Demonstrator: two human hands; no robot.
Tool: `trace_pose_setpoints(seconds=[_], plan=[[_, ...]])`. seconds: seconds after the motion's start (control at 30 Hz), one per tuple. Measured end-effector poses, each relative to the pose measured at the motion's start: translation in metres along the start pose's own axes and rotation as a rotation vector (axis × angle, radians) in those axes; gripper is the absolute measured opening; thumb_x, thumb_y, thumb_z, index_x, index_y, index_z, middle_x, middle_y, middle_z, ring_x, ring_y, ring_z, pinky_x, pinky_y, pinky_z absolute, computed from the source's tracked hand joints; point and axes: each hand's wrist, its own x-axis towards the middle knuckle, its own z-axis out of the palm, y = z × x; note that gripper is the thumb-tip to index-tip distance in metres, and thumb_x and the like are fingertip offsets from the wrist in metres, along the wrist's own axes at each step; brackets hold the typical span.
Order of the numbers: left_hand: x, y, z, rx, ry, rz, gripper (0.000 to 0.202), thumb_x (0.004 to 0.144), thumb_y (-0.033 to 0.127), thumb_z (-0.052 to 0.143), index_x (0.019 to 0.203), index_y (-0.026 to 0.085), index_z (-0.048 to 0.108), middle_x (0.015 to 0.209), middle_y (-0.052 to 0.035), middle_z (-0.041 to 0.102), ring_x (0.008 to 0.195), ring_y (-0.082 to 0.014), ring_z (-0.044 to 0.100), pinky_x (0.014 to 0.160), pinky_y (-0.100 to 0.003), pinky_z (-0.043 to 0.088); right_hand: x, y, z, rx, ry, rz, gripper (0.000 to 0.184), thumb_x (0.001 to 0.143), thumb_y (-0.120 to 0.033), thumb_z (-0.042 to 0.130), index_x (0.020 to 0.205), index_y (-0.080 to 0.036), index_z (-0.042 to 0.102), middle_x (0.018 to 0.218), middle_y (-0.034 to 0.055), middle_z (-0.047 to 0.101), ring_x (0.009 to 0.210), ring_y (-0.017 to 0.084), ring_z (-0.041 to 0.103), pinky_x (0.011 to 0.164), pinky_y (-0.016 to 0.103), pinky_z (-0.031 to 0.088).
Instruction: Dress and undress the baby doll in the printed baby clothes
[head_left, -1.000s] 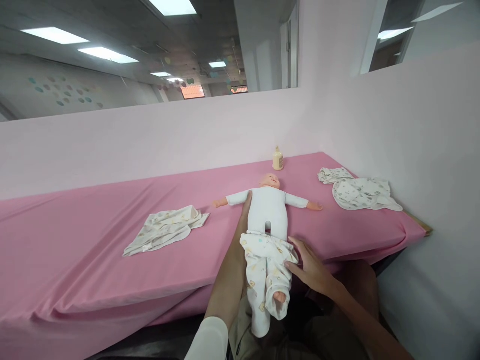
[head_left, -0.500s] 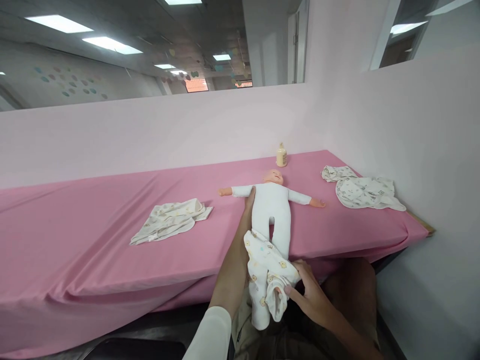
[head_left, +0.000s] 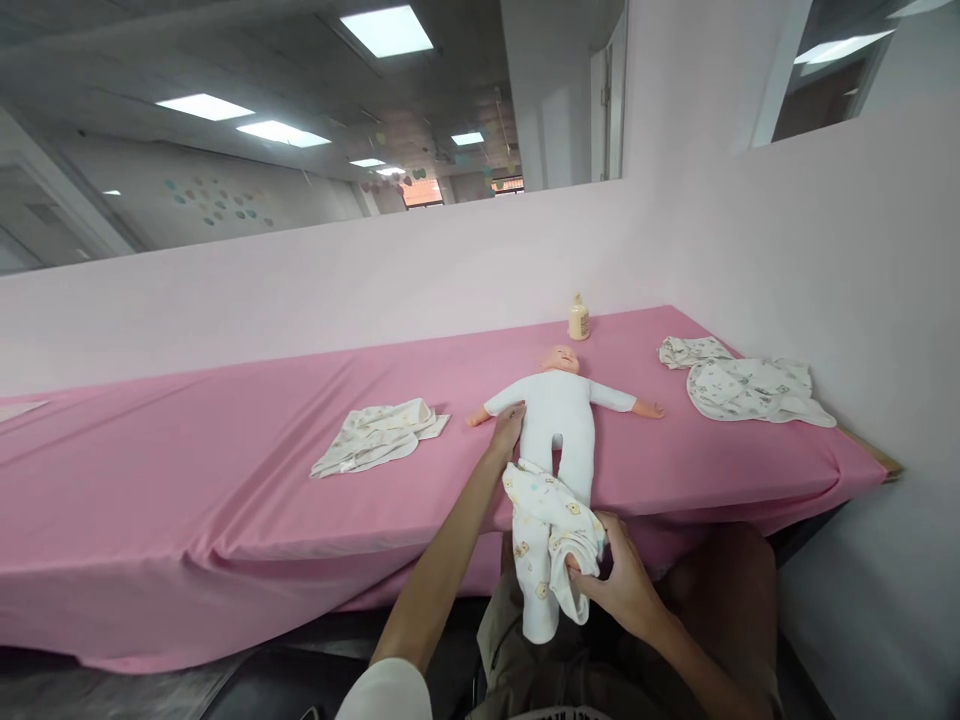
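A baby doll (head_left: 556,405) in a white bodysuit lies on its back, arms spread, its legs reaching over the table's front edge. Small printed baby pants (head_left: 541,500) are bunched round its lower legs. My left hand (head_left: 510,428) holds the doll's side just below its arm, with the fingers partly hidden. Down at the doll's foot, my right hand (head_left: 619,575) is closed on the pants' rolled leg opening. Thumb and fingers pinch the fabric there, and a bit of the foot shows inside.
Left of the doll lies a folded printed baby garment (head_left: 381,437). More printed baby clothes (head_left: 754,390) lie at the table's right end. A pump bottle (head_left: 578,320) stands near the wall. Pink cloth (head_left: 247,450) covers the table and hangs over its front edge.
My left hand has slid slightly down the doll's side, and the doll's left-hand arm in view has swung lower. My right hand still grips the pants at the foot. The view has shifted.
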Motion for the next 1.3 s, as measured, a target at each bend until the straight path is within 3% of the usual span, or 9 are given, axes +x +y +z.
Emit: trace_pose_setpoints(seconds=[0.13, 0.27, 0.4, 0.6, 0.8, 0.9, 1.0, 1.17, 1.3], plan=[[-0.028, -0.001, -0.014, 0.022, 0.037, -0.041, 0.035, 0.096, 0.038, 0.042, 0.101, 0.011, 0.063, 0.105, -0.0098, 0.065, 0.100, -0.0211, 0.061, 0.090, -0.035, 0.047, 0.002, -0.003, -0.001, 0.135, -0.052, 0.016, 0.043, 0.077, -0.033, 0.070, 0.115, -0.020, 0.055, 0.107, 0.0098, 0.065, 0.097, 0.027, 0.062, 0.085, 0.043, 0.054], [-0.076, -0.001, -0.031, 0.130, -0.151, 0.202, 0.031, 0.092, 0.043, 0.047, 0.104, 0.018, 0.060, 0.115, -0.0092, 0.058, 0.109, -0.0203, 0.055, 0.096, -0.034, 0.045, 0.002, -0.004, -0.001, 0.252, -0.090, 0.064, 0.042, 0.081, -0.036, 0.068, 0.116, -0.019, 0.053, 0.106, 0.0090, 0.067, 0.095, 0.025, 0.064, 0.083, 0.040, 0.055], [-0.105, -0.002, -0.038, 0.330, -0.304, 0.292, 0.036, 0.082, 0.049, 0.062, 0.101, 0.020, 0.055, 0.112, -0.0090, 0.058, 0.108, -0.0241, 0.052, 0.094, -0.039, 0.045, 0.002, -0.002, -0.001, 0.247, -0.086, 0.108, 0.042, 0.081, -0.041, 0.068, 0.113, -0.019, 0.053, 0.104, 0.0082, 0.068, 0.095, 0.024, 0.064, 0.082, 0.038, 0.056], [-0.145, -0.006, -0.027, 0.489, -0.360, 0.324, 0.091, 0.055, 0.067, 0.078, 0.127, 0.019, 0.048, 0.126, -0.0149, 0.053, 0.121, -0.0346, 0.047, 0.103, -0.051, 0.039, 0.004, -0.002, -0.001, 0.229, -0.041, 0.098, 0.041, 0.082, -0.043, 0.066, 0.112, -0.019, 0.053, 0.104, 0.0084, 0.069, 0.094, 0.023, 0.065, 0.082, 0.036, 0.055], [-0.187, -0.024, 0.008, 0.556, -0.286, 0.247, 0.140, 0.047, 0.067, 0.081, 0.154, 0.019, 0.005, 0.155, -0.0239, 0.022, 0.144, -0.0446, 0.017, 0.112, -0.063, 0.027, 0.005, -0.009, 0.001, 0.210, 0.028, 0.103, 0.038, 0.082, -0.043, 0.065, 0.109, -0.019, 0.054, 0.103, 0.0105, 0.070, 0.092, 0.024, 0.067, 0.081, 0.038, 0.056], [-0.196, -0.037, 0.025, 0.556, -0.180, 0.233, 0.127, 0.063, 0.059, 0.077, 0.154, 0.021, -0.003, 0.157, -0.0235, 0.017, 0.145, -0.0437, 0.015, 0.114, -0.061, 0.027, 0.005, -0.011, 0.004, 0.229, 0.048, 0.101, 0.039, 0.081, -0.044, 0.066, 0.109, -0.019, 0.055, 0.106, 0.0118, 0.070, 0.096, 0.025, 0.067, 0.084, 0.038, 0.056], [-0.198, -0.045, 0.037, 0.525, -0.074, 0.226, 0.115, 0.069, 0.053, 0.073, 0.154, 0.024, 0.001, 0.156, -0.0211, 0.022, 0.144, -0.0423, 0.021, 0.116, -0.056, 0.028, 0.004, -0.010, 0.008, 0.240, 0.075, 0.095, 0.039, 0.081, -0.044, 0.067, 0.109, -0.019, 0.056, 0.109, 0.0128, 0.070, 0.099, 0.025, 0.066, 0.086, 0.039, 0.056], [-0.189, -0.034, 0.033, 0.414, 0.080, 0.179, 0.078, 0.080, 0.038, 0.063, 0.147, 0.021, 0.028, 0.141, -0.0169, 0.046, 0.131, -0.0330, 0.044, 0.110, -0.051, 0.038, 0.002, -0.009, 0.007, 0.228, 0.075, 0.073, 0.042, 0.080, -0.044, 0.067, 0.110, -0.017, 0.057, 0.106, 0.0120, 0.070, 0.095, 0.024, 0.066, 0.084, 0.038, 0.055], [-0.185, -0.008, 0.015, 0.256, 0.167, 0.062, 0.060, 0.075, 0.042, 0.069, 0.125, 0.014, 0.053, 0.119, -0.0163, 0.061, 0.112, -0.0316, 0.057, 0.097, -0.048, 0.047, 0.003, -0.017, -0.005, 0.135, 0.041, 0.058, 0.038, 0.081, -0.044, 0.066, 0.107, -0.018, 0.060, 0.099, 0.0088, 0.069, 0.090, 0.023, 0.064, 0.081, 0.036, 0.054]])
